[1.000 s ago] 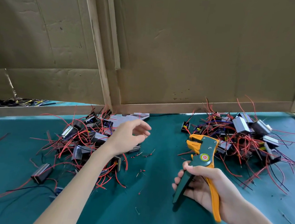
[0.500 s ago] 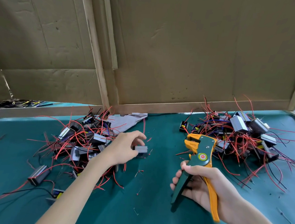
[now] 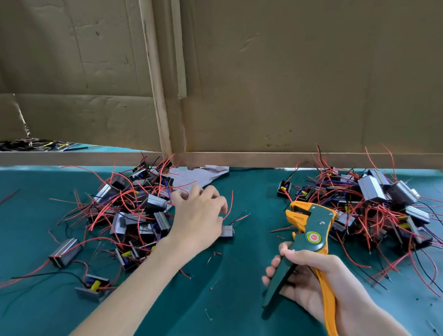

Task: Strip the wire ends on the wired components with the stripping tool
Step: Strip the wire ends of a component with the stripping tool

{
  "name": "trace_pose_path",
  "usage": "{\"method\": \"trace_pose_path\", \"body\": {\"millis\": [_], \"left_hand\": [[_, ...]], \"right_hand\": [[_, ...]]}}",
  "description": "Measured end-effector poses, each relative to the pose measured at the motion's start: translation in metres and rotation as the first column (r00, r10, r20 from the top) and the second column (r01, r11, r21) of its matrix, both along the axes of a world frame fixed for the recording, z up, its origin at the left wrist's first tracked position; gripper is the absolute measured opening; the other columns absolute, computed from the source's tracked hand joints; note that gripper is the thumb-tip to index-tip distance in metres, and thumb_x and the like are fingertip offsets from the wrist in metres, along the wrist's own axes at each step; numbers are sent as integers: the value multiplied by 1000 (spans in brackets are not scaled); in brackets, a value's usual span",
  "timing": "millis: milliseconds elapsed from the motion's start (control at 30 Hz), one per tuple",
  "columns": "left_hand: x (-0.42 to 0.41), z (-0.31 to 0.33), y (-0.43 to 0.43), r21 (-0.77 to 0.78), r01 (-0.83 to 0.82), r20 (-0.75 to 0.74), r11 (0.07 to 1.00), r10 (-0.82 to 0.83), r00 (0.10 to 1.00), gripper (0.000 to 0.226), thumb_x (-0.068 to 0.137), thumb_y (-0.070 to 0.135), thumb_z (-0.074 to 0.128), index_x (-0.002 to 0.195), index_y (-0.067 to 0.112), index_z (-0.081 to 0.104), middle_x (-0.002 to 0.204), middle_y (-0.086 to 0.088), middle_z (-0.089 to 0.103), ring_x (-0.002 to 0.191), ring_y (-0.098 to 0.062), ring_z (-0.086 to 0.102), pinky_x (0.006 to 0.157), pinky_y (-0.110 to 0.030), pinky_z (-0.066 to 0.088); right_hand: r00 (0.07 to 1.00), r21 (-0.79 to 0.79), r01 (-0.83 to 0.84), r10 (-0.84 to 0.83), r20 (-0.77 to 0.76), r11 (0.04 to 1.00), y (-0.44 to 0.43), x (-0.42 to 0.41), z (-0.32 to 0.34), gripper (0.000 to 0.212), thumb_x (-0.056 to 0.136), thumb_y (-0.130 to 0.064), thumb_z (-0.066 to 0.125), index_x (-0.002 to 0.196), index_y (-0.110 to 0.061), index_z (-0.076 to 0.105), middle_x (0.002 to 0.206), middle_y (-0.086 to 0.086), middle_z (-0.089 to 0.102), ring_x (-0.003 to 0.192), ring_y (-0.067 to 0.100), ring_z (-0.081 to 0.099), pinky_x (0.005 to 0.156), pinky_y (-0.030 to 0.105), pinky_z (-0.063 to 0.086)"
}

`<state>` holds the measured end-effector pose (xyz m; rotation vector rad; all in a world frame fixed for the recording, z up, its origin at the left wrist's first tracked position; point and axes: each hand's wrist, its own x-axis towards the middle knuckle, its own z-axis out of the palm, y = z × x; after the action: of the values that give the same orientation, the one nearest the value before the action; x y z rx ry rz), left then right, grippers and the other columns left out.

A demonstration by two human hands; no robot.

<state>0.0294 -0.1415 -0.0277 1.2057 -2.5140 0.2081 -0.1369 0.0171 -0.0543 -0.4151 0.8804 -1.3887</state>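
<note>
Right grip point(image 3: 308, 291) clenched round stripping tool point(image 3: 316, 225). Left grip point(image 3: 198, 216) touches grey component point(image 3: 228, 231); I cannot tell if grasped.

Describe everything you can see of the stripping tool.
The stripping tool looks like plastic over metal. It has a dark green body and front handle, an orange jaw head and rear handle, and a round red-and-yellow label at the pivot. It is held roughly upright over the teal table, head up and facing left, handles spread, with no wire in the head. Only the right hand touches it, fingers curled round the green handle and the orange handle against the palm.
</note>
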Motion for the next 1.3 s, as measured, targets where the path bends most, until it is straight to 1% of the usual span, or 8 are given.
{"method": "trace_pose_path", "body": {"millis": [67,167,333,600,700,867,1000,1300], "left_hand": [[-6,-6,0,-75,81,-26,994,-83,996,31,89,17,53,114,35,55,124,18,49,118,-12,39,84,-34,14],[-17,-15,6,68,114,-90,991,-108,990,28,101,28,37,125,28,51,125,10,59,114,-18,49,90,-34,25],[-19,-27,10,56,4,-87,998,1,996,31,99,36,36,107,28,65,110,8,63,104,-19,52,86,-35,27],[-21,-27,17,6,44,-58,999,-44,997,26,90,50,52,103,31,63,105,10,57,106,-16,44,88,-32,23],[-22,-24,22,-23,110,-121,994,-112,986,14,92,41,56,93,28,64,93,10,65,96,-16,48,84,-31,24],[-23,-12,27,326,311,-550,893,-89,830,12,85,12,68,85,23,64,81,10,69,80,-6,62,81,-21,44],[-23,-4,25,461,335,-618,822,26,786,13,83,14,71,79,21,61,80,7,69,72,-1,61,70,-12,45],[-21,12,26,521,596,-806,611,123,578,17,91,1,59,87,17,61,80,1,68,75,-8,70,69,-17,51]], "right_hand": [[1000,-2,-3,3,-2,1000,0,0,0,26,52,-6,83,74,-1,70,76,21,61,72,38,66,73,48,57],[1000,-4,-4,4,-6,1000,1,1,1,24,54,-6,82,74,-1,69,76,20,61,72,38,65,74,48,57],[1000,-3,7,-7,1,1000,4,3,5,11,64,-4,73,74,-1,69,76,20,60,71,36,65,71,47,57],[1000,-8,9,-9,-3,1000,5,4,6,9,65,-4,70,73,-1,69,74,21,60,69,36,65,70,46,57],[1000,4,5,-5,-18,1000,3,3,4,8,65,-4,71,72,-1,69,74,20,61,70,36,65,71,46,57],[1000,0,0,0,-18,1000,3,3,5,9,65,-4,70,74,-1,69,75,20,61,70,37,66,71,47,57],[1000,-2,6,-7,-26,1000,5,5,8,10,64,-3,70,73,-1,70,75,20,60,69,37,65,69,46,58],[995,-35,-82,80,-55,996,6,2,9,21,59,-6,79,77,-3,69,77,21,60,72,36,65,72,46,57]]}}
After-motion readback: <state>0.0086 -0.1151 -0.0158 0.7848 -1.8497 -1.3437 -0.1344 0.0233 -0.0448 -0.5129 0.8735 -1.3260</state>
